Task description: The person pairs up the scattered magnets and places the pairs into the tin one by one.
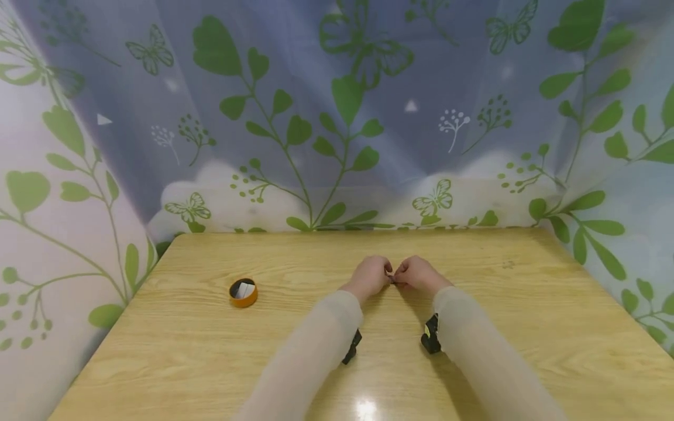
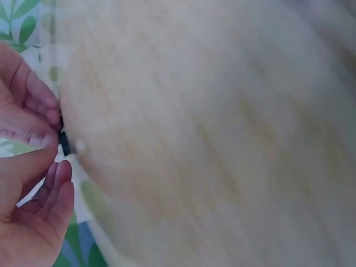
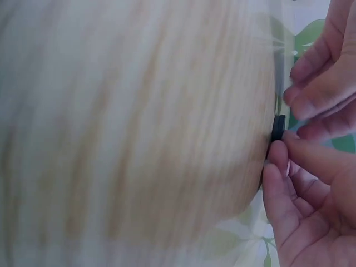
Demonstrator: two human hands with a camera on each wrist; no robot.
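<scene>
My left hand (image 1: 370, 276) and right hand (image 1: 418, 273) meet fingertip to fingertip over the table, about a small dark piece (image 1: 392, 280). In the right wrist view, thumb and finger of the right hand (image 3: 317, 194) pinch this black piece (image 3: 278, 128); one blocky end sticks out toward the left hand (image 3: 325, 83), whose fingers are bent close beside it. The left wrist view has the black piece (image 2: 64, 143) between the fingertips of the left hand (image 2: 39, 217) and right hand (image 2: 25, 100). I cannot tell whether the left fingers grip it.
On the wooden table (image 1: 195, 351), to the left, stands a small round orange container (image 1: 244, 298) with white pieces (image 1: 243, 290) in it. A leaf-patterned curtain (image 1: 295, 175) closes off the back and sides. Black wrist devices (image 1: 430, 334) sit under the light sleeves (image 1: 479, 345).
</scene>
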